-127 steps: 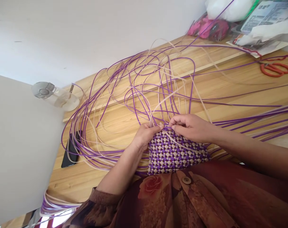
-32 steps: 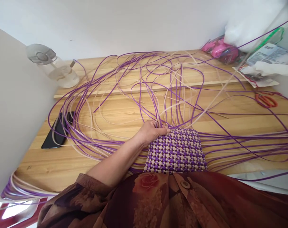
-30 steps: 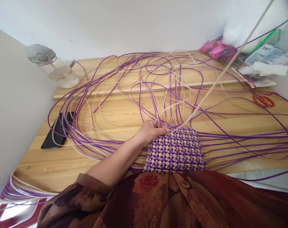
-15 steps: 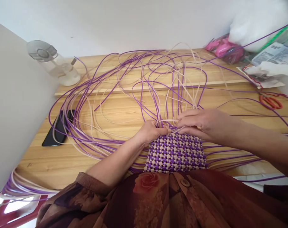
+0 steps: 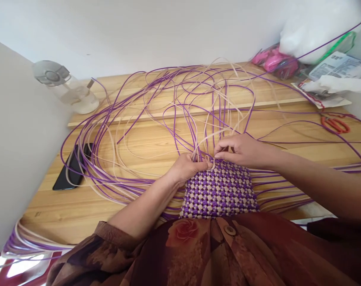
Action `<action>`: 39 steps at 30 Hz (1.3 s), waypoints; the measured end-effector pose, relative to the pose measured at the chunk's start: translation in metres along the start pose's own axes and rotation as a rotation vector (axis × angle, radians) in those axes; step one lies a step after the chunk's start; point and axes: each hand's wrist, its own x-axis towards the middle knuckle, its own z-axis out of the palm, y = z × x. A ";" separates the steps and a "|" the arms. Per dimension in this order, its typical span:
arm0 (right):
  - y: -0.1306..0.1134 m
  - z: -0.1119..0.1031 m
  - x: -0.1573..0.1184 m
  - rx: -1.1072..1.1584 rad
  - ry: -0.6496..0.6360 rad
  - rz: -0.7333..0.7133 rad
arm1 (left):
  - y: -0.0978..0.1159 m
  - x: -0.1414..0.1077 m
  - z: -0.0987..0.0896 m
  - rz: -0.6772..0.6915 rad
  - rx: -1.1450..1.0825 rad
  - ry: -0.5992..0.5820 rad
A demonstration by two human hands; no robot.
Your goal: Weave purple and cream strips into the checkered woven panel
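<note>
A woven panel [image 5: 217,190] in purple and beige checks lies on the table against my body, long loose strands running out from its far edge and both sides. My left hand [image 5: 188,167] is closed on the panel's far left edge, thumb on top, with strands rising behind its fingers. Just right of the thumb, my right hand [image 5: 235,150] pinches a beige strand [image 5: 214,162] at the far edge. A small beige loop [image 5: 207,159] stands between the two hands.
Purple and beige strands [image 5: 129,99] sprawl over the wooden table [image 5: 94,210]. At left are a black phone [image 5: 70,171] under strands and a clear lidded jug [image 5: 76,97]. Red-handled scissors [image 5: 336,124], papers [image 5: 338,65] and a bag with pink things [image 5: 275,61] lie at right.
My right hand has moved slightly left and drawn its fingertips together near the left thumb, at the beige strand. The left hand keeps its hold. The whole view has shifted a little.
</note>
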 end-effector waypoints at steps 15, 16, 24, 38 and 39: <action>-0.013 0.002 0.007 -0.024 0.131 -0.088 | 0.003 0.000 0.006 -0.032 -0.022 0.062; -0.011 0.002 0.002 -0.041 0.195 -0.101 | 0.003 0.000 0.006 -0.036 -0.016 0.060; 0.009 0.004 -0.051 -0.212 0.312 -0.094 | 0.006 -0.002 0.008 -0.079 -0.019 0.076; -0.028 -0.012 -0.068 0.144 0.000 -0.144 | 0.004 0.000 0.005 -0.065 0.069 0.066; -0.031 -0.012 -0.064 0.225 -0.038 -0.141 | 0.004 0.000 0.004 -0.057 0.064 0.056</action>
